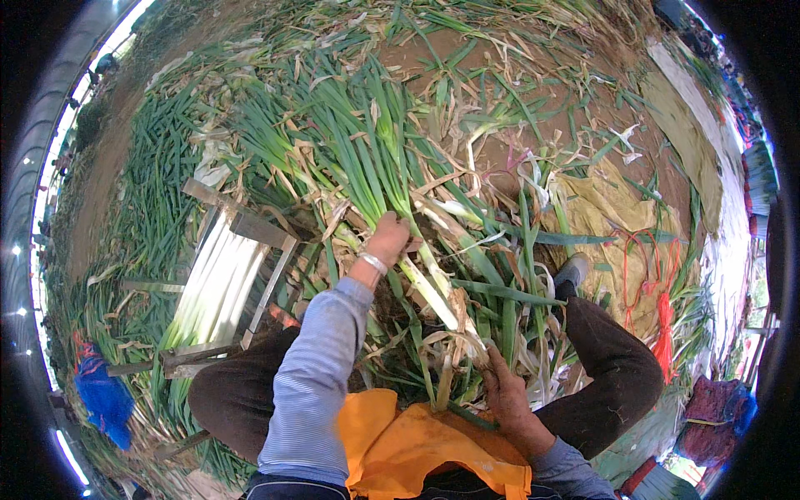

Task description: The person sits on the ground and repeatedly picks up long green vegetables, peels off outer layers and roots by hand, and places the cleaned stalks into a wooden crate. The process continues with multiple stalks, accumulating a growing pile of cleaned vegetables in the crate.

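My left hand (389,240), with a pale band at the wrist, grips green onions (431,287) where the white stems turn into green leaves. Their leaves fan away from me, and the white stems slant down to the right. At the root end, my right hand (507,390) has its fingers around the stem tips, beside brown, dry outer skins (461,312). An orange apron (431,447) covers my lap under both hands. More green onions with long leaves (325,125) lie in a heap just beyond my left hand.
At left, a metal-and-wood frame (265,231) holds a bundle of cleaned white stalks (219,275). A yellow sack (600,194) and red twine (665,331) lie at right. Blue netting (103,394) sits at far left. Loose leaves litter the brown ground (562,69).
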Action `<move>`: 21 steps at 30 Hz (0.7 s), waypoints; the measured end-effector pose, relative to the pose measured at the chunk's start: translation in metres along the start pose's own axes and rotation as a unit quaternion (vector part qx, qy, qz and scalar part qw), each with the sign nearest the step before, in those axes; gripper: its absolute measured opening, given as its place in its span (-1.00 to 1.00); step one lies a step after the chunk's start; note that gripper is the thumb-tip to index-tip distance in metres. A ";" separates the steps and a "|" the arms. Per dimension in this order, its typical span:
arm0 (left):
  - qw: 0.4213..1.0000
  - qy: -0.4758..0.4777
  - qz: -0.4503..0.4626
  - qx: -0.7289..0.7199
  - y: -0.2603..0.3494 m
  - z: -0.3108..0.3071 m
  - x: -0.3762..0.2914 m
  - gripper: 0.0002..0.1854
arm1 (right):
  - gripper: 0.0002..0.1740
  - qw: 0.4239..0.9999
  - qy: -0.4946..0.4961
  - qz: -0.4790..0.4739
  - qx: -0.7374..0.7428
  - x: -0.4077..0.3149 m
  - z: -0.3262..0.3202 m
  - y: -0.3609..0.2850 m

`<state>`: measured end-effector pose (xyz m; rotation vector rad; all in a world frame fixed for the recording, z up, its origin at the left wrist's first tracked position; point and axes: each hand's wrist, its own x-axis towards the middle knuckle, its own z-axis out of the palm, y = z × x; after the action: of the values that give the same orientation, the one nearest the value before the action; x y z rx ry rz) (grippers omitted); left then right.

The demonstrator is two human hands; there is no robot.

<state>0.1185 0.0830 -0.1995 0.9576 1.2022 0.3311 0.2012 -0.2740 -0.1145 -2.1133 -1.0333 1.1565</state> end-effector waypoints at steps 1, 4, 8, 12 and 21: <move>0.999 -0.003 -0.037 -0.025 -0.002 0.006 0.008 -0.62 | -0.47 1.000 0.013 -0.026 0.000 -0.001 0.001 0.003; 0.996 -0.018 -0.071 -0.044 -0.009 0.016 0.015 -0.74 | -0.48 0.997 0.041 -0.072 0.000 -0.001 0.005 0.014; 0.986 -0.123 -0.043 -0.107 -0.026 0.012 0.027 -0.79 | -0.49 0.999 0.030 -0.037 0.001 0.000 0.003 0.014; 0.968 -0.133 -0.087 -0.193 -0.035 0.012 0.026 -0.76 | -0.51 1.000 -0.001 -0.009 0.020 0.002 -0.002 0.005; 0.897 -0.166 -0.112 -0.394 -0.032 0.016 0.019 -0.61 | -0.50 0.997 -0.008 0.046 0.056 0.004 0.000 0.012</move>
<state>0.1318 0.0704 -0.2357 0.1488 0.7369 0.4053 0.2070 -0.2779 -0.1246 -2.0840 -0.8656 1.2473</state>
